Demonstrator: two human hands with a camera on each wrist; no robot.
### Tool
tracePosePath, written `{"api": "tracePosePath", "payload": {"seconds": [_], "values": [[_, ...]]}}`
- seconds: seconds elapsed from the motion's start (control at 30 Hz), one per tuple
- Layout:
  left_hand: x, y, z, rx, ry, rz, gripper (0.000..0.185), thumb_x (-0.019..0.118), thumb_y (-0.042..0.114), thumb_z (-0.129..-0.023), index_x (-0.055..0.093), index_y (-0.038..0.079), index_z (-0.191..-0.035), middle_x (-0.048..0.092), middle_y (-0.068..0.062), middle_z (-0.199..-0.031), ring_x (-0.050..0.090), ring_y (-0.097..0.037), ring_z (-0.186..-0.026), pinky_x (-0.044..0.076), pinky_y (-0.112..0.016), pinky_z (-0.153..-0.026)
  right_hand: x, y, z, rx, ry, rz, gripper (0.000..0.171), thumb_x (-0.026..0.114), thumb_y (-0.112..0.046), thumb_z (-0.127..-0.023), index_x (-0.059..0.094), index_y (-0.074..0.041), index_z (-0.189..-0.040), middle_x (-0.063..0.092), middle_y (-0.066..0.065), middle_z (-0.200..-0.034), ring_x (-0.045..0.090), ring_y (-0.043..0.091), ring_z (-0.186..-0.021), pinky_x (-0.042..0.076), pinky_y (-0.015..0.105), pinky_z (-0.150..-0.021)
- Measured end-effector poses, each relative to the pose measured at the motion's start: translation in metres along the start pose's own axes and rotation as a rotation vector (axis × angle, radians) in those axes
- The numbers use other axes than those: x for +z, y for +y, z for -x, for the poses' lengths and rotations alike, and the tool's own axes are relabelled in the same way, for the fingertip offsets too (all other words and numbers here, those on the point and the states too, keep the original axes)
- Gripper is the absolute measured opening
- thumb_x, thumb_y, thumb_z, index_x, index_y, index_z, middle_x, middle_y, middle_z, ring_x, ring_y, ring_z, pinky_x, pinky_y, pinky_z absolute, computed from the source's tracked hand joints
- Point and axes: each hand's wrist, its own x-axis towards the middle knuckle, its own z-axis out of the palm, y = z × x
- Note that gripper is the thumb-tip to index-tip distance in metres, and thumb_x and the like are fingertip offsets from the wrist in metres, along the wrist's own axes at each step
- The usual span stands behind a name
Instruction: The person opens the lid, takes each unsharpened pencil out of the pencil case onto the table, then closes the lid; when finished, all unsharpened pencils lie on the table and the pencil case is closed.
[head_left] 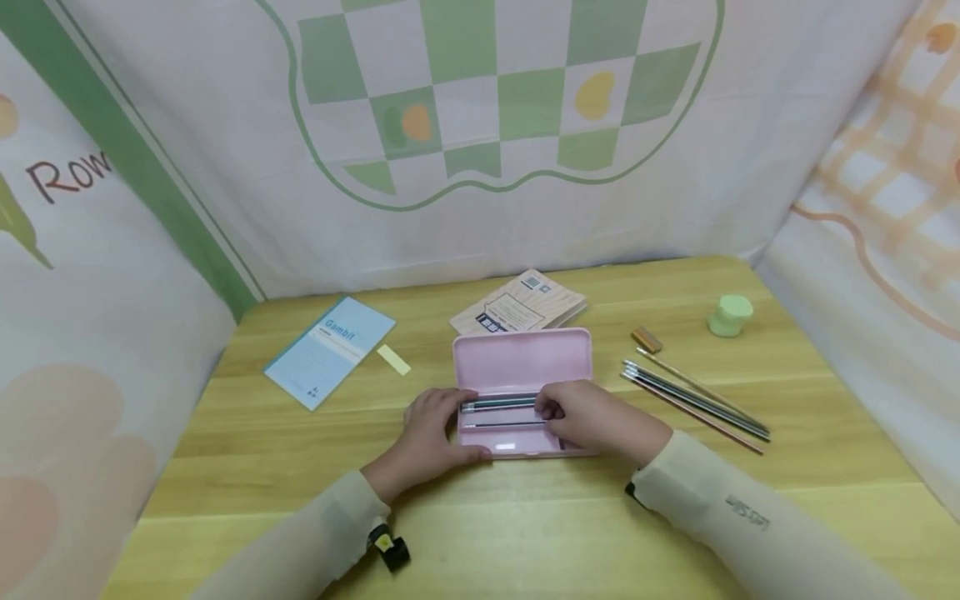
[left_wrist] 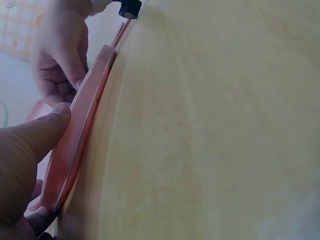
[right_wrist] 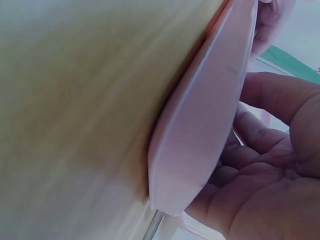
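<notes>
An open pink pencil case (head_left: pixel 521 362) lies mid-table with its lid up; two dark pencils (head_left: pixel 498 404) lie in its tray. My left hand (head_left: pixel 450 425) grips the case's left end, thumb (left_wrist: pixel 45 135) pressed on the front rim (left_wrist: pixel 80 130). My right hand (head_left: pixel 551 412) reaches into the tray's right side, fingers curled and pinching the end of the upper pencil. The right wrist view shows the case (right_wrist: pixel 205 130) edge-on with the right hand's fingers (right_wrist: pixel 270 165) curled inside it. The tray's right half is hidden by that hand.
Several loose pencils (head_left: pixel 697 400) lie right of the case, with a brown eraser (head_left: pixel 646 339) and a green round object (head_left: pixel 731 315) beyond. A tan booklet (head_left: pixel 521 307) sits behind the case; a blue booklet (head_left: pixel 330 350) and yellow strip (head_left: pixel 393 359) lie left. Fabric walls enclose the wooden table (head_left: pixel 525 517).
</notes>
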Motion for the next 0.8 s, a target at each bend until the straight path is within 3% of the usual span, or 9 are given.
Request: {"api": "tracePosePath", "payload": {"seconds": [0.2, 0.43, 0.63, 0.8], "values": [[-0.001, 0.002, 0.002, 0.010, 0.006, 0.001, 0.093, 0.083, 0.068, -0.074, 0.052, 0.025, -0.150, 0.051, -0.002, -0.152, 0.035, -0.030, -0.143, 0.021, -0.058, -0.119, 0.000, -0.004, -0.001, 0.002, -0.003, 0.012, 0.017, 0.071, -0.001, -0.089, 0.072, -0.005, -0.106, 0.069, -0.001, -0.093, 0.062, 0.015, -0.088, 0.056, 0.040, -0.086], [-0.002, 0.005, 0.003, 0.008, 0.010, 0.006, 0.091, 0.085, 0.065, -0.074, 0.052, 0.026, -0.149, 0.052, -0.001, -0.150, 0.035, -0.028, -0.143, 0.019, -0.056, -0.119, -0.002, 0.005, 0.001, -0.030, 0.010, -0.019, 0.015, 0.071, -0.002, -0.089, 0.072, -0.014, -0.098, 0.066, -0.007, -0.088, 0.060, 0.011, -0.082, 0.054, 0.033, -0.079], [-0.002, 0.006, 0.003, -0.003, 0.000, -0.003, 0.092, 0.084, 0.067, -0.074, 0.051, 0.027, -0.150, 0.051, 0.000, -0.151, 0.034, -0.027, -0.143, 0.019, -0.055, -0.120, -0.008, 0.013, 0.012, -0.100, 0.067, -0.061, 0.011, 0.074, -0.007, -0.090, 0.074, -0.017, -0.093, 0.066, -0.011, -0.085, 0.059, 0.010, -0.080, 0.054, 0.031, -0.074], [-0.004, 0.008, 0.003, -0.006, 0.000, 0.002, 0.093, 0.085, 0.066, -0.074, 0.051, 0.026, -0.151, 0.051, -0.002, -0.152, 0.034, -0.028, -0.143, 0.019, -0.055, -0.120, -0.017, 0.024, 0.028, -0.105, 0.191, -0.126, 0.010, 0.076, -0.010, -0.088, 0.072, -0.019, -0.093, 0.066, -0.010, -0.087, 0.059, 0.012, -0.084, 0.053, 0.029, -0.075]]}}
